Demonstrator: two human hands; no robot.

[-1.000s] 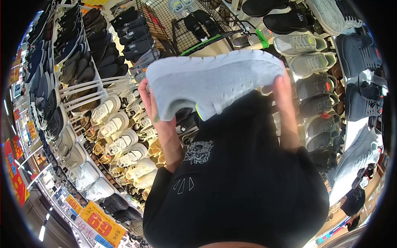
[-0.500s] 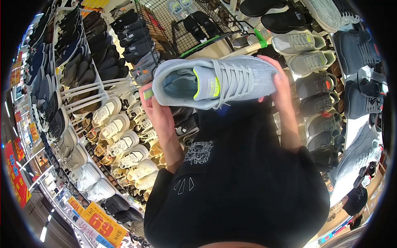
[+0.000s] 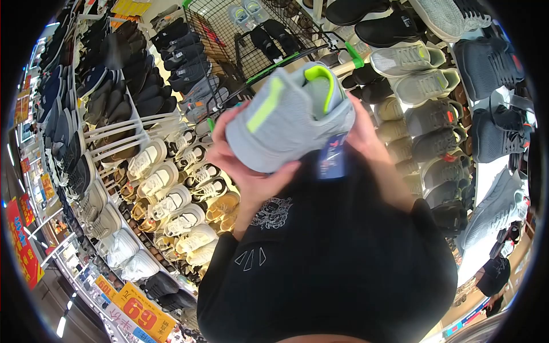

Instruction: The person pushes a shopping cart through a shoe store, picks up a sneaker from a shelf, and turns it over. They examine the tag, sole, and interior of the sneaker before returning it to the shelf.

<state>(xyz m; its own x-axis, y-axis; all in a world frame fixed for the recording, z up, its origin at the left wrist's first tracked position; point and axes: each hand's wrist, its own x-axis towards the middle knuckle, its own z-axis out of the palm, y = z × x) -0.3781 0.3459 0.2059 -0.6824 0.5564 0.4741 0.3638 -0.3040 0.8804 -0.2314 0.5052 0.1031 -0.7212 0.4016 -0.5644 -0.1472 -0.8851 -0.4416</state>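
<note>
A light grey sneaker [image 3: 286,123] with a lime-green stripe on its heel and a lime-edged tongue is held in front of my chest, its heel turned toward me. My left hand [image 3: 243,163] wraps around the heel end from the left and below. My right hand [image 3: 363,128] grips the far end from the right; some of its fingers are hidden behind the shoe. From the shoe's right side hangs a dark blue tag [image 3: 333,157]. The laces and toe are mostly out of sight.
A wire shopping cart [image 3: 229,51] with green trim stands ahead, holding black shoes [image 3: 274,40] and a grey pair [image 3: 247,14]. Racks of white sneakers [image 3: 168,200] are at left, grey sneakers [image 3: 426,88] at right. An orange price sign [image 3: 140,311] stands at lower left.
The sneaker has turned from lying sideways, opening and laces visible, to heel toward me. The blue tag has come into view. My left hand has shifted around the heel, lower and further right.
</note>
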